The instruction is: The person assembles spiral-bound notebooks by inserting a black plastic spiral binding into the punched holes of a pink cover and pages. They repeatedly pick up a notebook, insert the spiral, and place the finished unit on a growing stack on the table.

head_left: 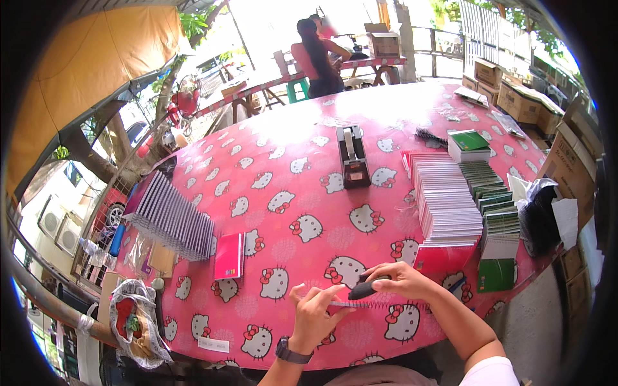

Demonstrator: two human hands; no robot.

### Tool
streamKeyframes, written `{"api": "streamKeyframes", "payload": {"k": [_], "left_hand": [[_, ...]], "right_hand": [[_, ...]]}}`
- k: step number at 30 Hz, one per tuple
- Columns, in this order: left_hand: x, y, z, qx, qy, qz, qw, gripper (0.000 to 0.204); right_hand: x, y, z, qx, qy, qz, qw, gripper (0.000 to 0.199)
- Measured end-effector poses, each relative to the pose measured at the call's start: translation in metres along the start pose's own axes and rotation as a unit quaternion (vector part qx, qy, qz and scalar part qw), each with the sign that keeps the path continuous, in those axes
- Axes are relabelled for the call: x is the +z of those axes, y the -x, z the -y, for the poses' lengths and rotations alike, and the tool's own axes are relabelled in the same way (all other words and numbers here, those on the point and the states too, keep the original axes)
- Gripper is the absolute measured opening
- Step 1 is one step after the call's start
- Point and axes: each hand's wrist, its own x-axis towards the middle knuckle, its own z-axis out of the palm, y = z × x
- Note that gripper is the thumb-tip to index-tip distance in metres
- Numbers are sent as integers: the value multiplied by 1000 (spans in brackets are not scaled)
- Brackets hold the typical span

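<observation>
My left hand (313,315), with a dark watch on its wrist, pinches the left end of a thin wire spiral binding (365,303) held level just above the pink cartoon-cat tablecloth (290,193). My right hand (400,280) grips a small black tool (364,289) that rests on the spiral near its middle. A pink notebook (229,255) lies flat to the left of my hands.
A fanned row of spiral notebooks (170,219) lies at the left. Stacks of pink (445,206) and green notebooks (496,206) lie at the right. A black tape dispenser (352,156) stands mid-table. A person (317,56) sits at a far table. Cardboard boxes (518,100) line the right.
</observation>
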Motion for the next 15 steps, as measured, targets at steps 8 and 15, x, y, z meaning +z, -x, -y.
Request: {"api": "streamKeyframes", "payload": {"k": [8, 15], "left_hand": [[3, 2, 8, 7, -20, 4, 1000, 76], [-3, -3, 18, -26, 50, -113, 992, 75]], "right_hand": [[4, -5, 9, -62, -151, 83, 983, 44], [0, -14, 5, -51, -57, 39, 996, 42]]}}
